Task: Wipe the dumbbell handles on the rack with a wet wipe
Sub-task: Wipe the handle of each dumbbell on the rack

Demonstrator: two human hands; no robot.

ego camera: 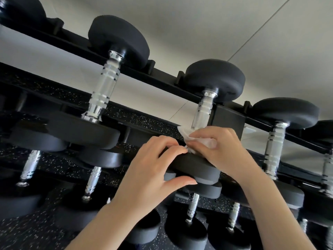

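Centre of frame: right hand [223,148] grips a white wet wipe [196,139], pressed around the lower end of a chrome dumbbell handle [201,112] on the top tier of the black rack [162,78]. Left hand [155,166] clasps that dumbbell's near black head [196,168], fingertips curled over it, thumb beneath. More dumbbells fill the lower tiers.
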